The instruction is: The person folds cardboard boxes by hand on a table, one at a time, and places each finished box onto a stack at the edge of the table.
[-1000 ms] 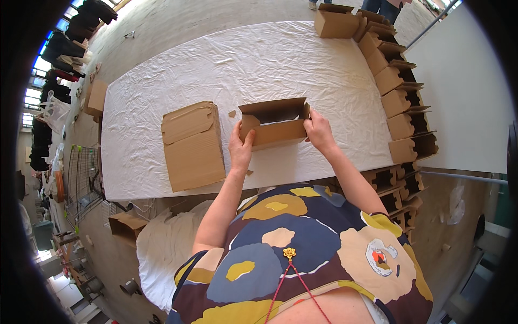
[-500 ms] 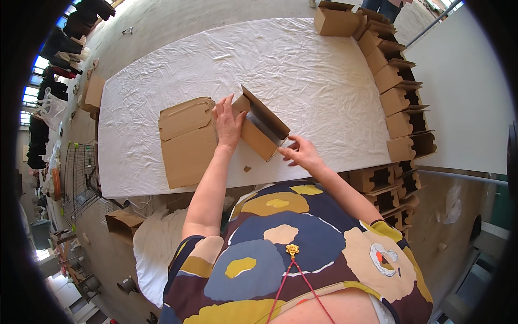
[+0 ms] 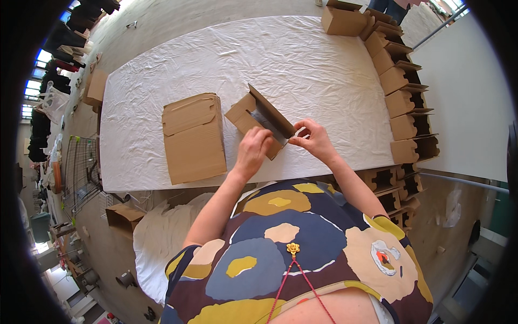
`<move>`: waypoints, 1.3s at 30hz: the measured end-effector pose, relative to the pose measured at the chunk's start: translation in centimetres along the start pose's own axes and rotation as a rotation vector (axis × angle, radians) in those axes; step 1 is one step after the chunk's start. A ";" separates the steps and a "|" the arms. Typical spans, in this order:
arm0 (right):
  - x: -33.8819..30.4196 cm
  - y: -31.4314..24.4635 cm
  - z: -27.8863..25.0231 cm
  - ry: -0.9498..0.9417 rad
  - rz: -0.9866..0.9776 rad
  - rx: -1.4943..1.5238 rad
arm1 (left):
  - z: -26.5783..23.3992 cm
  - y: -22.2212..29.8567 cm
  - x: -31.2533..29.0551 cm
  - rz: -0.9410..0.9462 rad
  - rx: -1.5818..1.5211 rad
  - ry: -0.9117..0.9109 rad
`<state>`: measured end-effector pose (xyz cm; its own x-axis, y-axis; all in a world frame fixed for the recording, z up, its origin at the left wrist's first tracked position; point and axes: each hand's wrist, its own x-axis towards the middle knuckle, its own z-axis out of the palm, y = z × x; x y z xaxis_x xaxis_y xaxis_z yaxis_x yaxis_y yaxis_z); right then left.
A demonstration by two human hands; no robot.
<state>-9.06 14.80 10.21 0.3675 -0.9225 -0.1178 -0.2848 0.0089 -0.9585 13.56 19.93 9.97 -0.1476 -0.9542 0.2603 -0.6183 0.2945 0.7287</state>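
A partly folded brown cardboard box [image 3: 241, 114] sits at a slant on the white-covered table, its long lid panel standing up along the far side. My left hand [image 3: 253, 150] curls over the near wall, with the fingertips bent inward and partly hidden. At the right end, my right hand [image 3: 314, 141] pinches the cardboard at the corner between thumb and fingers. To the left of the box lies a stack of flat cardboard blanks [image 3: 194, 141], untouched by either hand.
Assembled open boxes [image 3: 400, 102] line the table's right edge, and another box [image 3: 343, 21] stands at the far right corner. More boxes [image 3: 402, 189] are piled below the near right edge. A wire rack [image 3: 81, 167] stands left of the white tablecloth [image 3: 135, 124].
My left hand has moved from the box's far left end to its near wall, toward the right. My right hand has risen slightly and closed on the corner.
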 end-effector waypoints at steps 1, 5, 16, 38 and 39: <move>-0.1 -0.3 0.0 -0.002 0.009 0.018 | -0.4 1.1 -0.5 0.012 -0.016 -0.018; -0.3 -1.2 0.2 -0.017 -0.001 0.027 | -1.1 3.0 -1.5 0.044 0.036 -0.100; 1.0 -0.4 1.6 0.126 0.057 0.044 | 0.9 1.7 -1.6 -0.112 -0.100 0.047; -0.6 -4.1 2.1 -0.025 -0.137 -0.358 | 0.9 -0.3 -1.3 -0.382 -0.544 0.271; -1.2 -4.7 2.8 -0.027 -0.113 -0.275 | 0.2 -0.7 -0.5 -0.340 -0.549 0.223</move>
<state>-5.70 16.96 14.12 0.4332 -0.9009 -0.0248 -0.4682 -0.2015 -0.8604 13.90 20.21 9.15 0.1844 -0.9820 0.0415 -0.1124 0.0209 0.9934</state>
